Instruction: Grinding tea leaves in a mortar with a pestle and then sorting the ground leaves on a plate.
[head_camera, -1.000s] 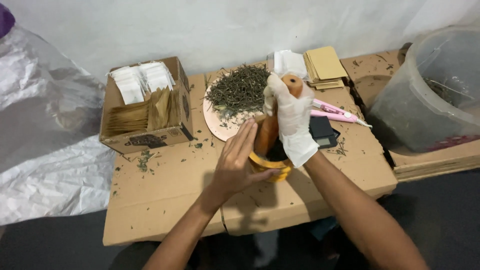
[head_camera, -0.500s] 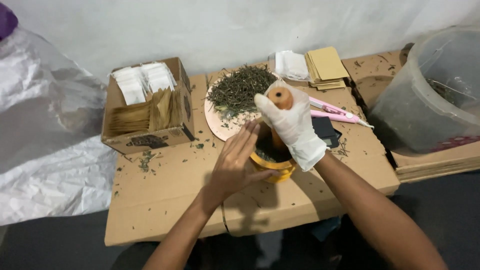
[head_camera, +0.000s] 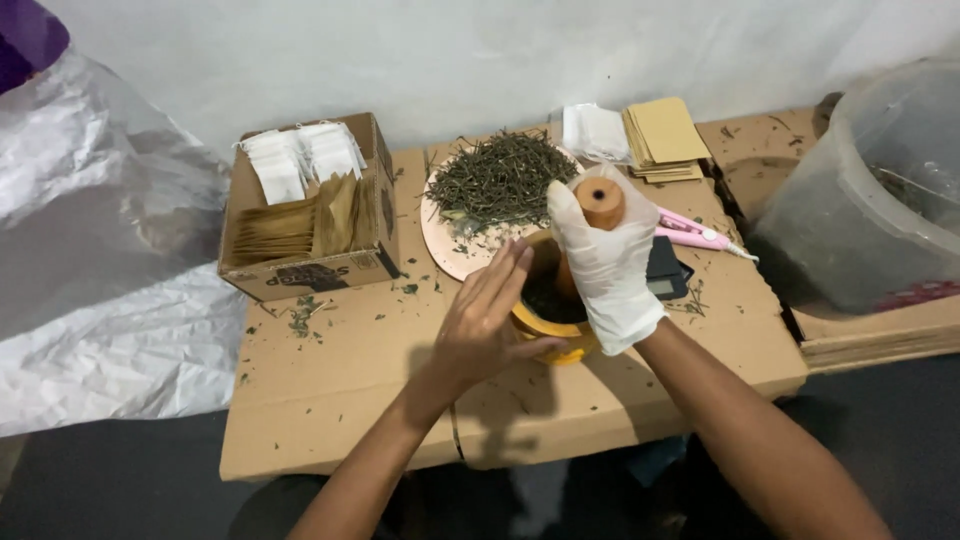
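Flattened cardboard (head_camera: 330, 400) (leaf-strewn) under carton (head_camera: 310, 215), plate (head_camera: 450, 250), perhaps scale (head_camera: 665, 275)

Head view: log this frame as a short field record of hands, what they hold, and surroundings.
left hand: bare, steadying the yellow bowl
right hand: white glove, gripping the wooden pestle upright in the bowl
bowl contents: dark ground leaves
plate: pink, heaped with dried leaves
box: cardboard, white and brown sachets
behind plate: tan envelopes
right: clear bucket
surface: cardboard sheet, leaf crumbs
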